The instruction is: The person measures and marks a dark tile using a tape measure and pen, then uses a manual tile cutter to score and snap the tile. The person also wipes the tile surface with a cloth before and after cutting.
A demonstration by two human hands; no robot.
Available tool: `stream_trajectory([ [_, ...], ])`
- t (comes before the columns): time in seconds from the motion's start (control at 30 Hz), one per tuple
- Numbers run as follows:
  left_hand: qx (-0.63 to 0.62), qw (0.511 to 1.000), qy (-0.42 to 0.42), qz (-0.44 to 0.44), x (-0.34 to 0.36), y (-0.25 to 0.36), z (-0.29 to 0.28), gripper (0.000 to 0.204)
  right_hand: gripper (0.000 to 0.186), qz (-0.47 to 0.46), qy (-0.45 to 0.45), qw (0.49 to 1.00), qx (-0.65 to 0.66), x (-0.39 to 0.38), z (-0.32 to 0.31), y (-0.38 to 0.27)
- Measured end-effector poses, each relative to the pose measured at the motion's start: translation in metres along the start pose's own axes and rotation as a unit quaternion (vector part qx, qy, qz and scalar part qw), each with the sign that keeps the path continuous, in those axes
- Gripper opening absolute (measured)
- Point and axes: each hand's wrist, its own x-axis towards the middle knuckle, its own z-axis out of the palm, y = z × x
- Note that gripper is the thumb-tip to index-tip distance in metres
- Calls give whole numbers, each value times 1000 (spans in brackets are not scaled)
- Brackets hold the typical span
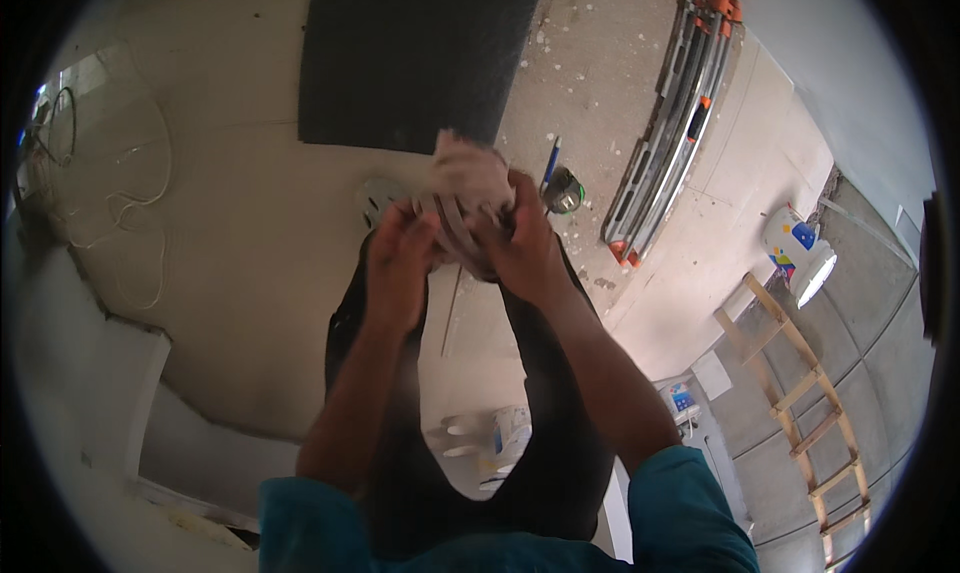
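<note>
A crumpled pinkish cloth (470, 176) with darker bands is gripped between both hands, above the floor and in front of my knees. My left hand (403, 258) has its fingers curled at the cloth's left edge. On the other side, my right hand (518, 241) pinches it, thumb and fingers closed. Part of the bundle is hidden behind the fingers. Just right of the cloth lie a round dark tape measure (566, 192) and a blue pen-like marker (551, 161). Beyond the hands a large dark tile (410, 63) lies flat on the floor.
A long manual tile cutter (665, 123) with orange ends rests to the right. Further right are a white bucket (800, 256) on its side and a wooden ladder (812, 413). Pale cable (160, 173) loops across the left floor. Another container (508, 435) shows between my legs.
</note>
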Motion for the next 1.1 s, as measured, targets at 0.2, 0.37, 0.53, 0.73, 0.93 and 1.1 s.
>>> stream_trajectory([
  [0.2,365,913,21,181,213,11,-151,40,63,-107,138,982,-68,216,-8,68],
  [0.37,686,691,110,199,307,21,-193,54,70,-215,270,847,-405,338,-28,129],
  [0.53,811,540,91,203,353,-11,-221,77,64,-322,152,753,-554,382,2,189],
  [0.73,857,485,99,140,365,-27,-214,95,50,-324,181,746,-553,456,-23,190],
  [0.93,862,468,97,168,363,-25,-216,97,49,-306,266,725,-557,498,-35,177],
  [1.1,873,453,95,156,363,-34,-210,96,41,-332,287,727,-527,496,-58,184],
])
